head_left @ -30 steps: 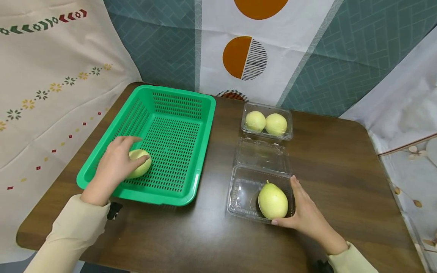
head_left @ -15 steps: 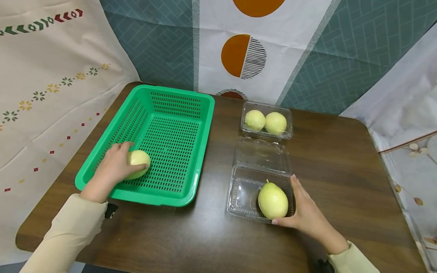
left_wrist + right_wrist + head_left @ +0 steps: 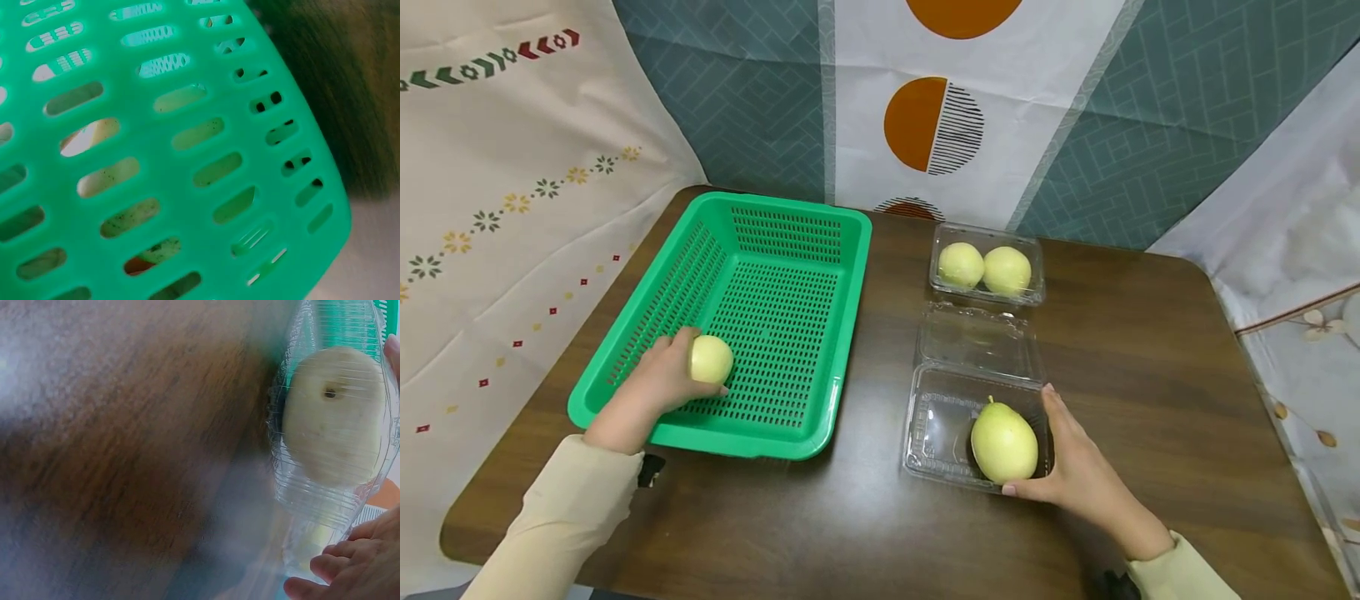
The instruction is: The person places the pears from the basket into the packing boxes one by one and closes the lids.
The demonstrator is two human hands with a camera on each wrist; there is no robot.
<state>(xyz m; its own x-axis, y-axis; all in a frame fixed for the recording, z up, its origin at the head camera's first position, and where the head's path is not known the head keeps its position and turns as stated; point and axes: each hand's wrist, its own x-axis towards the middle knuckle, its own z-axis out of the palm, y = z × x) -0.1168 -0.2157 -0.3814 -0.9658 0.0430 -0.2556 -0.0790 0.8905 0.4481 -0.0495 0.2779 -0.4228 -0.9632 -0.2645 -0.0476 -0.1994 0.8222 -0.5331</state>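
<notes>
My left hand (image 3: 662,379) grips a pale yellow-green pear (image 3: 712,360) in the near left part of a green slotted basket (image 3: 848,333); the left wrist view shows the pear only in glimpses through the basket's slots (image 3: 219,169). On the right, a second pear (image 3: 1003,443) lies in an open clear plastic clamshell box (image 3: 934,462), its stem pointing away from me. My right hand (image 3: 1086,471) spans the box's right end, thumb near the front rim and fingers stretched toward the far corner. In the right wrist view, that pear (image 3: 337,425) shows through the clear wall.
Behind the open box, its clear lid (image 3: 973,342) lies folded back. Farther off, another clear box (image 3: 1033,292) holds two pears (image 3: 961,265). Everything stands on a dark wooden table (image 3: 1150,367), with patterned cloth (image 3: 760,108) hanging along its back and sides.
My left hand has lowered slightly around the pear in the basket, and its hold now looks closer. The pear has turned or shifted a little. My right hand stays at the box.
</notes>
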